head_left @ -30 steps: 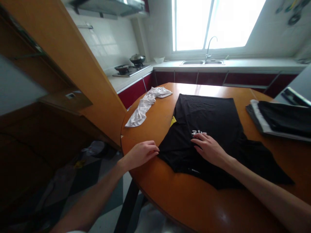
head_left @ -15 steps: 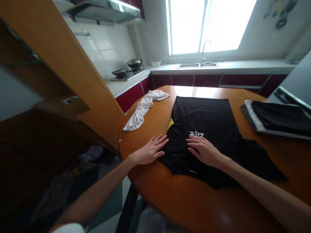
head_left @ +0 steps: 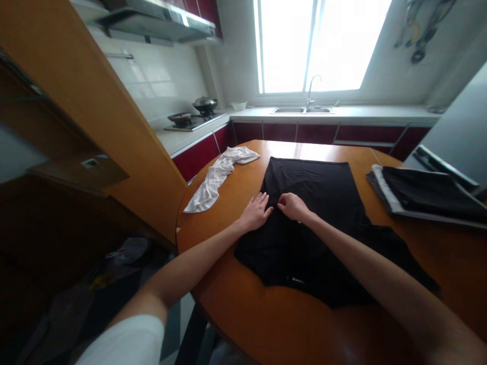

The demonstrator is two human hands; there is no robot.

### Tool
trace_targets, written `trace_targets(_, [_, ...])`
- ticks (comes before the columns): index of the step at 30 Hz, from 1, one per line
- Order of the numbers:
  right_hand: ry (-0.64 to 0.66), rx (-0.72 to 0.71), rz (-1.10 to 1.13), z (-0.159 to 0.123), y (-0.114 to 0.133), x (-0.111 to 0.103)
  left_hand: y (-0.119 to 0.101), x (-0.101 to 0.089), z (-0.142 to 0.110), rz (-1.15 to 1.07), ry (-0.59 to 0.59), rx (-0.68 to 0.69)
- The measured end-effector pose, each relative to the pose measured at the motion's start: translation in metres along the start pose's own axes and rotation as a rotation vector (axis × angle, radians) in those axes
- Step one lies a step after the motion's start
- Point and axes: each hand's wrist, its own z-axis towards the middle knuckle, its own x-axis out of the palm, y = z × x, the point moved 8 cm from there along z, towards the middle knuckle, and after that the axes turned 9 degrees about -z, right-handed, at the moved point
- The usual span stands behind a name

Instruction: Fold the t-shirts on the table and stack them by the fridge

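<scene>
A black T-shirt (head_left: pixel 323 185) lies spread on the wooden table (head_left: pixel 243 284), its hem toward the window and its neckline toward me. My left hand (head_left: pixel 256 212) rests flat on the shirt's left edge with its fingers stretched out. Just right of it, my right hand (head_left: pixel 293 207) has its fingers curled and pinched at the shirt's cloth; the fingertips are partly hidden. The white print on the chest is mostly covered by my right hand and forearm.
A crumpled white garment (head_left: pixel 216 177) lies at the table's left edge. Folded dark and light clothes (head_left: pixel 426 192) are stacked at the right. Beyond the table stand a counter with a sink (head_left: pixel 291 110) and a stove with a wok (head_left: pixel 204 105).
My left hand has slid forward and right along the shirt's edge. My right hand has moved left from the print, and its fingers have curled. The yellow patch at the shirt's left edge no longer shows.
</scene>
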Motion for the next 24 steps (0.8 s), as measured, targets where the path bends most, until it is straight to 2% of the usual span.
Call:
trace_targets(4, [-0.013,0.006,0.038,0.005,-0.003,0.004,0.003,0.002,-0.004,-0.009,0.02,-0.023])
trace_targets(11, [-0.071,0.091,0.275,0.014,-0.011,-0.002,0.002,0.002,-0.002,-0.037,0.019,-0.041])
trace_targets(17, [0.013,0.142,0.219,0.008,-0.015,0.006,0.003,0.005,-0.002,-0.028,0.013,-0.04])
trace_targets(22, [0.159,0.167,0.254,-0.001,-0.01,0.011,0.003,0.005,-0.001,-0.021,0.019,-0.046])
trace_targets(24, [0.147,0.15,0.301,-0.004,-0.004,0.008,0.003,0.005,-0.001,-0.017,0.02,-0.045])
